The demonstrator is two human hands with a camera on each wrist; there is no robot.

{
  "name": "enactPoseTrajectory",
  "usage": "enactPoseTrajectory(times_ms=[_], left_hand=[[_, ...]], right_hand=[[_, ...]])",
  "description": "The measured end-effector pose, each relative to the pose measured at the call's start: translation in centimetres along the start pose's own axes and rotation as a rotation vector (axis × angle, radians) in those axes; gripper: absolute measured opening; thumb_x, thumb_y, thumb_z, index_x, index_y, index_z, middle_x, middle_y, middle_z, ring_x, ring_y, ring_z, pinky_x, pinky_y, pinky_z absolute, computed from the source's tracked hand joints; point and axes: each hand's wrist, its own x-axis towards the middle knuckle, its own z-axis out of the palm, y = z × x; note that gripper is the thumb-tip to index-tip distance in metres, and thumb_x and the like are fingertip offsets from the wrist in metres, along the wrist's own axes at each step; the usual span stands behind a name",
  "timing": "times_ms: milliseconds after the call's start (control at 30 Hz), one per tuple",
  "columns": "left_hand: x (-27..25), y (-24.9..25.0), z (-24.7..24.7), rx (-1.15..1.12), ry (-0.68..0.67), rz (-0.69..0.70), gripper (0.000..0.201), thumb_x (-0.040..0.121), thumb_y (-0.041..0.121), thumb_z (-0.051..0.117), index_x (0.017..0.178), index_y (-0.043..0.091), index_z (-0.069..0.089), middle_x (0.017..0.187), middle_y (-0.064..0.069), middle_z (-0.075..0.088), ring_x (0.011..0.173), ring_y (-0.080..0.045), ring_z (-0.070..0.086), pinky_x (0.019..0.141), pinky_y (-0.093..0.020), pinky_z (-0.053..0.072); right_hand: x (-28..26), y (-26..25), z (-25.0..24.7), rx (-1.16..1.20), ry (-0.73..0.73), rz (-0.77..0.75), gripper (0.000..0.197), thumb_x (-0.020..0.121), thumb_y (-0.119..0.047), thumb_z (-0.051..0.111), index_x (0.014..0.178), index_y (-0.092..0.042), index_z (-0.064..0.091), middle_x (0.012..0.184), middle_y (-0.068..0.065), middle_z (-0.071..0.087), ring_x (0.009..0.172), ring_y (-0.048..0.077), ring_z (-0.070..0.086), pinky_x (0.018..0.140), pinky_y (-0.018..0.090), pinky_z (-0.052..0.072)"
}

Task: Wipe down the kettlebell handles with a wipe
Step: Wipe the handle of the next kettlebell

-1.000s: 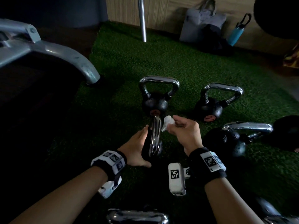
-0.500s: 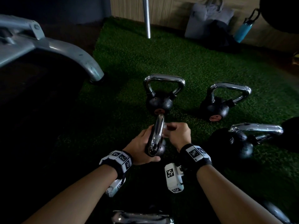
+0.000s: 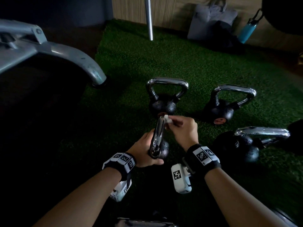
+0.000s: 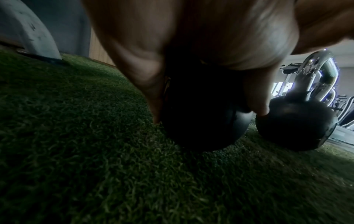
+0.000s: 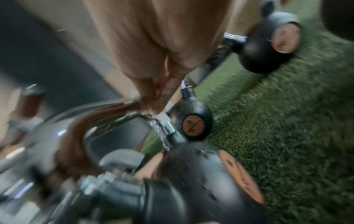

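Note:
A small black kettlebell (image 3: 162, 150) with a chrome handle (image 3: 158, 136) stands on the green turf between my hands. My left hand (image 3: 144, 153) cups its black ball (image 4: 201, 121) from the left, fingers curled round it. My right hand (image 3: 182, 130) pinches a white wipe (image 3: 168, 119) against the far top of the handle; in the blurred right wrist view the wipe (image 5: 162, 116) sits under the fingertips (image 5: 159, 104) on the chrome bar.
Three more kettlebells stand on the turf: one straight ahead (image 3: 164, 102), one ahead right (image 3: 221, 112), one at right (image 3: 246, 148). A grey machine leg (image 3: 78, 63) is at left, a steel pole (image 3: 149, 18) and bags (image 3: 211, 22) at the back.
My right hand with the wipe closed on the handle half a second ago, then slid up to its far top end. My left hand stays on the ball.

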Motion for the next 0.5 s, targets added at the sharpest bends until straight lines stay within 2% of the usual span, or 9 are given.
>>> enactPoseTrajectory(times_ms=[100,167,267,400,500], left_hand=[[0.0,-0.1,-0.3,-0.002,-0.005,-0.012,0.120,0.061,0.048,0.092,0.155,0.027,0.021,0.152,0.004,0.034,0.141,-0.013,0.037,0.118,-0.042,0.038],[0.0,0.0,-0.5,0.017,-0.004,-0.004,0.118,0.064,0.046,0.092,0.156,0.026,0.022,0.153,0.006,0.033,0.141,-0.012,0.035,0.119,-0.036,0.034],[0.2,0.3,-0.4,0.028,-0.006,-0.012,0.113,0.062,0.048,0.092,0.153,0.030,0.026,0.147,0.010,0.035,0.138,-0.009,0.037,0.117,-0.034,0.035],[0.3,0.0,-0.5,0.019,-0.025,-0.024,0.116,0.059,0.054,0.090,0.152,0.035,0.023,0.148,0.010,0.035,0.139,-0.010,0.038,0.117,-0.038,0.037],[0.5,-0.3,-0.6,-0.013,-0.023,0.052,0.114,0.057,0.054,0.089,0.150,0.049,0.023,0.148,0.022,0.033,0.140,-0.007,0.036,0.118,-0.040,0.037]], right_hand=[[-0.7,-0.2,0.0,0.014,-0.030,-0.114,0.026,0.080,-0.005,0.083,0.105,-0.014,0.081,0.096,-0.008,0.076,0.085,-0.006,0.070,0.081,0.009,0.052],[-0.1,-0.3,-0.2,-0.001,-0.077,-0.135,0.029,0.080,-0.004,0.084,0.106,-0.015,0.081,0.100,-0.005,0.077,0.089,-0.002,0.071,0.084,0.011,0.054],[1.4,-0.3,-1.0,-0.006,-0.151,-0.092,0.029,0.081,-0.008,0.084,0.109,-0.018,0.081,0.103,-0.005,0.078,0.096,0.007,0.073,0.090,0.021,0.056],[0.6,-0.3,-1.9,0.066,-0.263,-0.091,0.025,0.078,-0.015,0.088,0.101,-0.020,0.083,0.098,-0.007,0.078,0.095,0.009,0.074,0.092,0.035,0.058],[-0.7,-0.8,-2.4,0.136,-0.398,-0.053,0.024,0.072,-0.017,0.092,0.094,-0.022,0.083,0.093,-0.006,0.079,0.091,0.011,0.076,0.091,0.041,0.060]])
